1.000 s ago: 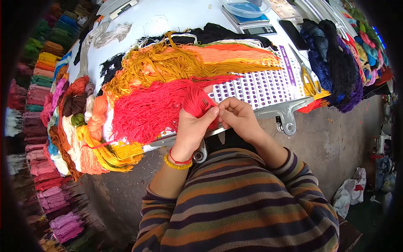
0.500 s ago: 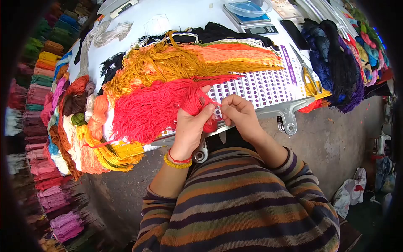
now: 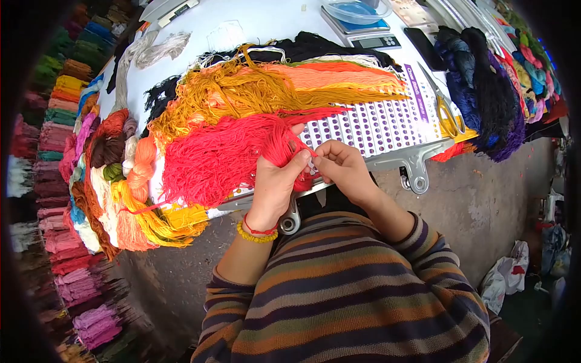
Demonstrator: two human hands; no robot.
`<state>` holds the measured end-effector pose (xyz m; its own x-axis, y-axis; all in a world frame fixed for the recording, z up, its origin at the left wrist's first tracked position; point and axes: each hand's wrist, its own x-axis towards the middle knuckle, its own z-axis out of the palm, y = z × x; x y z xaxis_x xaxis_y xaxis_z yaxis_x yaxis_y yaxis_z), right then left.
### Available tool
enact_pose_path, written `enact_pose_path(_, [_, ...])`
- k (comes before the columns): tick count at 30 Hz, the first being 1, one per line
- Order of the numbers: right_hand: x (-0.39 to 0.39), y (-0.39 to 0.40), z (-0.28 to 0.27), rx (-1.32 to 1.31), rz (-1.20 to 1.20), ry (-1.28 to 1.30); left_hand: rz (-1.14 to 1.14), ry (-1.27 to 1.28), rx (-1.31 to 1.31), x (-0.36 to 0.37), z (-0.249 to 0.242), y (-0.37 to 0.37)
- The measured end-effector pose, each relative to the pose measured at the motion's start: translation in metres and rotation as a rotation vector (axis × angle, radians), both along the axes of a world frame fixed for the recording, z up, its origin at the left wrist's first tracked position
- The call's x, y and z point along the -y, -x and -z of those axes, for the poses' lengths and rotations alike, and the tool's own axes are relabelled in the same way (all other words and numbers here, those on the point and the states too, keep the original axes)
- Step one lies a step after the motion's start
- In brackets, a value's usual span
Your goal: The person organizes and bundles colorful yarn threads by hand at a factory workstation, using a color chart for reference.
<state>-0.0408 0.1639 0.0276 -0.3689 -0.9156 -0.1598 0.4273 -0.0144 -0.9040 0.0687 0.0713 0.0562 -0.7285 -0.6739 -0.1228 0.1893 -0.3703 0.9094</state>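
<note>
A loose bundle of red thread [image 3: 212, 158] lies across the near part of a white card with rows of purple dots [image 3: 381, 127]. My left hand [image 3: 278, 181] is closed round the gathered end of the red thread, thumb on top. Just right of it, my right hand [image 3: 342, 168] pinches a few red strands between thumb and fingertips, nearly touching the left thumb. Behind the red bundle lie mustard thread [image 3: 224, 91] and peach-orange thread [image 3: 339, 78]. Black thread [image 3: 315, 47] runs behind those.
Scissors with yellow handles [image 3: 449, 115] lie at the right, near a black phone [image 3: 423, 48] and a scale [image 3: 375, 42]. Dark blue and black skeins [image 3: 484, 85] hang over the right edge. A metal clip [image 3: 414, 169] grips the near edge. Coloured skeins [image 3: 142, 169] lie left.
My right hand has moved slightly left, closer to my left thumb. My left hand still holds the red thread in nearly the same place.
</note>
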Motion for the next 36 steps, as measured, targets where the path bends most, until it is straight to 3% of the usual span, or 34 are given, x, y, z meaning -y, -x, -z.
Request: enact_pose_path(36, [0.0, -0.001, 0.012, 0.026, -0.024, -0.026, 0.028, -0.066, 0.073, -0.003, 0.011, 0.001])
